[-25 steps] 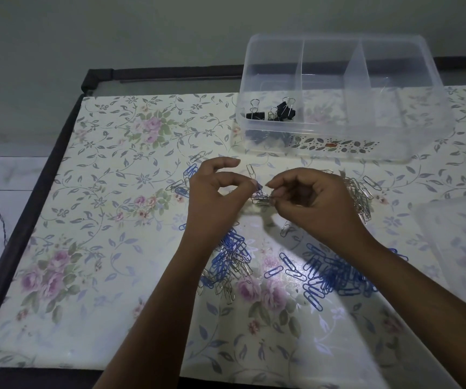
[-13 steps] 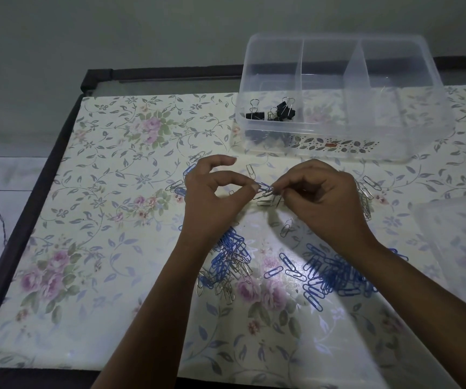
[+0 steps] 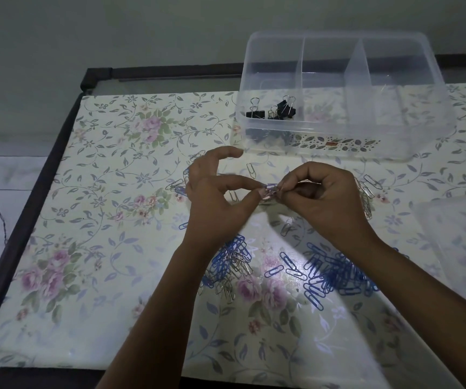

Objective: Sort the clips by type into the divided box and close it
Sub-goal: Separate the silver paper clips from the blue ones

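Observation:
My left hand (image 3: 215,197) and my right hand (image 3: 324,203) meet above the table, both pinching a small tangle of paper clips (image 3: 270,190) between thumb and fingertips. A clear divided box (image 3: 347,147) stands at the back, open, with black binder clips (image 3: 275,109) in its left compartment. A pile of blue paper clips (image 3: 335,272) lies under my right forearm. A mixed blue and silver pile (image 3: 230,269) lies under my left wrist. Silver clips (image 3: 366,192) lie right of my right hand.
The table wears a floral cloth (image 3: 100,192) with a dark edge (image 3: 27,228) on the left. The clear lid (image 3: 462,237) lies at the right. Several loose clips (image 3: 177,186) are scattered left of my left hand, near the box front.
Both hands have risen slightly toward the box while working the tangled clips between their fingertips. The piles and the box stay where they were.

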`<state>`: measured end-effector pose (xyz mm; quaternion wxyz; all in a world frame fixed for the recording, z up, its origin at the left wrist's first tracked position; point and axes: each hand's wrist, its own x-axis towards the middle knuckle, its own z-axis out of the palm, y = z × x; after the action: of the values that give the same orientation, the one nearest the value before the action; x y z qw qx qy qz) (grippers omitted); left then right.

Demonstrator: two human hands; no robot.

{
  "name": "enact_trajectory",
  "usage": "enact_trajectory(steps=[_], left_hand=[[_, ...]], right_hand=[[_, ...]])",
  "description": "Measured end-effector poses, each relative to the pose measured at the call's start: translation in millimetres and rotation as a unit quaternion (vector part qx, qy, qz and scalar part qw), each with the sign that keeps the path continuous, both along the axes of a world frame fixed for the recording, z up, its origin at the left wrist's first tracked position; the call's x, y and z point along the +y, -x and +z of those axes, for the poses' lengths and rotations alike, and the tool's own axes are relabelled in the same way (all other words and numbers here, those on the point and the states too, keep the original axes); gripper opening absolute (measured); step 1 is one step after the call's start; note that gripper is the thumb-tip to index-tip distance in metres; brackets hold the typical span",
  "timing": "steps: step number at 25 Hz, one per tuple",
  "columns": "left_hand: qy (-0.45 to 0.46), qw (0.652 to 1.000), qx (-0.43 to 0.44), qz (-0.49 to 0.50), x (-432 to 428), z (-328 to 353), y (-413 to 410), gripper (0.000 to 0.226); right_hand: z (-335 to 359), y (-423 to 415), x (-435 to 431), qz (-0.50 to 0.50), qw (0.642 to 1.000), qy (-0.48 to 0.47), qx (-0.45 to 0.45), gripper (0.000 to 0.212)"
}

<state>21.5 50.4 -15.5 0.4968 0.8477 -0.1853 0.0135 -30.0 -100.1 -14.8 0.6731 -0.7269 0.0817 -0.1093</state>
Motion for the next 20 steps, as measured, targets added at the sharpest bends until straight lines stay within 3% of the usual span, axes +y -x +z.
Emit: enact_trajectory(steps=[9, 14, 17, 20], left_hand=[[-0.031, 0.999, -0.005, 0.009, -2.8, -3.2, 0.3, 0.02], [-0.083, 0.989, -0.117, -0.025, -2.7, -10.1, -1.3, 0.024], [-0.052, 0.996, -0.066, 0.002, -3.1, -10.3, -0.5, 0.026], [-0.019, 0.999, 0.012, 0.042, -7.0, -8.3, 1.8, 0.018]], right_hand=[[-1.6, 4.2, 3.2, 0.027, 0.997, 0.066, -0.037, 0.026], [-0.9, 5.6, 3.5, 0.042, 0.992, 0.107, -0.06, 0.032], [1.1, 5.7, 5.8, 0.042, 0.987, 0.134, -0.08, 0.029], [4.3, 4.8, 6.2, 0.025, 0.992, 0.102, -0.074, 0.028]])
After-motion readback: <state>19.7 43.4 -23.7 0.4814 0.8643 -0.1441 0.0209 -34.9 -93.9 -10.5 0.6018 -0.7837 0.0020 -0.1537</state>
